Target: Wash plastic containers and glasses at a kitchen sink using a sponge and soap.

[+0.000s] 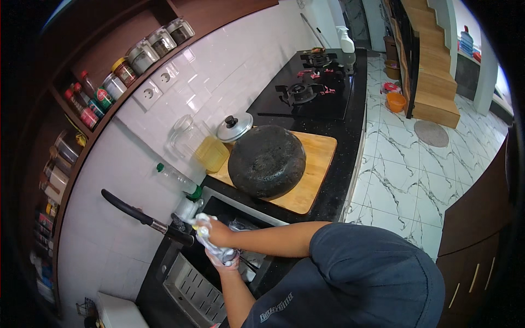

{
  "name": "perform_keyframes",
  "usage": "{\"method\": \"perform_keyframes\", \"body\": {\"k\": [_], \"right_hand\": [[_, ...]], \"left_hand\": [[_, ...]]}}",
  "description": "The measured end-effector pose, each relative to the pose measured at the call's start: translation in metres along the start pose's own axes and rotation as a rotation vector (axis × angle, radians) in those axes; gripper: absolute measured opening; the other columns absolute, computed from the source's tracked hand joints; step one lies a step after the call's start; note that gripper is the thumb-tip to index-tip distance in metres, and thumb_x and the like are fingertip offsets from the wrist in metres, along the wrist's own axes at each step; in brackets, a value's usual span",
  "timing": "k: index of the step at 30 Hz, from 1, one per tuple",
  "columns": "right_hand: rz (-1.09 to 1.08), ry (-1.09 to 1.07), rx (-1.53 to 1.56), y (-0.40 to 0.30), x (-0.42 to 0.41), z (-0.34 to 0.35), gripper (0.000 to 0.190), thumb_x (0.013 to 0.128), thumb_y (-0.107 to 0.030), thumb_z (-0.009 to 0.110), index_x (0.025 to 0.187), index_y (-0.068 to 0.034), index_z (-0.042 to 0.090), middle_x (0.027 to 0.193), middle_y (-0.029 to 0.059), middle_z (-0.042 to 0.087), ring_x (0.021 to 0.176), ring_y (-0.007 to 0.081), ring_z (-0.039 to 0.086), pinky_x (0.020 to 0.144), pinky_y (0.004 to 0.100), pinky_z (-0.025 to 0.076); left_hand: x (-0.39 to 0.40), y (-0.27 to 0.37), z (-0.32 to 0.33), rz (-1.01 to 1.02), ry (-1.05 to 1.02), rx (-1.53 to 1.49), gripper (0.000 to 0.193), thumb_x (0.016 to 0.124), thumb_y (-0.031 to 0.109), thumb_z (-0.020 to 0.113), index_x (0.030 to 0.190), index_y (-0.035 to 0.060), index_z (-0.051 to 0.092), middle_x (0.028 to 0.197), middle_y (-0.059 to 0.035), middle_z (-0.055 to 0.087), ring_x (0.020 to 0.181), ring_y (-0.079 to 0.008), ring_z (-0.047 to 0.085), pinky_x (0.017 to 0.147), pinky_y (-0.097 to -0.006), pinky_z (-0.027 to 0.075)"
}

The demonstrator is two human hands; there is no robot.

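My right hand (220, 234) is curled around a foamy sponge (201, 230) with some yellow showing. Just below it, my left hand (223, 262) grips a foam-covered item (223, 253), mostly hidden by suds and fingers. Both hands meet over the dark sink (209, 268). In front of them the black faucet spout (180, 235) angles down from its curved handle. Dishes and dark utensils (249, 265) lie in the basin behind my wrists, partly covered by my arms.
A blackened pan (266, 162) lies upside down on a wooden cutting board (324, 164) right of the sink. Beside it stand a pot lid (234, 126), a pitcher of yellow liquid (211, 153) and a plastic bottle (178, 180). A slotted metal drain tray (197, 291) sits left.
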State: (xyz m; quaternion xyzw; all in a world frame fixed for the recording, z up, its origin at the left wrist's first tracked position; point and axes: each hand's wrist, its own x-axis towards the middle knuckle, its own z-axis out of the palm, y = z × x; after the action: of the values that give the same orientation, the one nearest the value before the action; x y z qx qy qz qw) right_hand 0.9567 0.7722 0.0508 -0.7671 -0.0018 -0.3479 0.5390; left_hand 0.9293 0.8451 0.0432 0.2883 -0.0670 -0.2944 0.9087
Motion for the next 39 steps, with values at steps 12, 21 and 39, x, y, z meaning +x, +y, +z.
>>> {"method": "perform_keyframes", "body": {"k": [12,21,39], "right_hand": [[0.110,-0.266,0.009,-0.020,-0.061,-0.019,0.039,0.077,-0.022,0.046,0.112,-0.006,0.042,0.106,0.0195,0.050,0.095,0.0368,0.050,0.081,0.0380,0.039],[-0.584,-0.368,-0.588,-0.008,-0.054,-0.005,0.045,0.073,-0.021,0.049,0.114,-0.001,0.042,0.116,0.0220,0.041,0.112,0.0395,0.035,0.095,0.0435,0.027],[-0.661,-0.535,-0.484,-0.012,-0.051,-0.027,0.036,0.066,-0.016,0.058,0.100,-0.005,0.054,0.105,0.0205,0.048,0.102,0.0387,0.043,0.090,0.0449,0.033]], "left_hand": [[0.018,0.011,-0.071,0.223,0.210,0.042,0.053,0.077,0.048,0.039,0.112,0.0092,0.047,0.109,-0.0091,0.051,0.099,-0.0260,0.050,0.084,-0.0399,0.040],[0.014,-0.001,-0.063,0.209,0.327,0.032,0.041,0.080,0.039,0.041,0.111,0.0130,0.047,0.106,-0.0069,0.052,0.098,-0.0227,0.050,0.083,-0.0382,0.041],[0.032,-0.012,-0.085,0.000,-0.533,-0.631,0.033,0.085,0.035,0.036,0.106,0.0127,0.049,0.108,-0.0065,0.051,0.105,-0.0213,0.044,0.090,-0.0354,0.034]]}}
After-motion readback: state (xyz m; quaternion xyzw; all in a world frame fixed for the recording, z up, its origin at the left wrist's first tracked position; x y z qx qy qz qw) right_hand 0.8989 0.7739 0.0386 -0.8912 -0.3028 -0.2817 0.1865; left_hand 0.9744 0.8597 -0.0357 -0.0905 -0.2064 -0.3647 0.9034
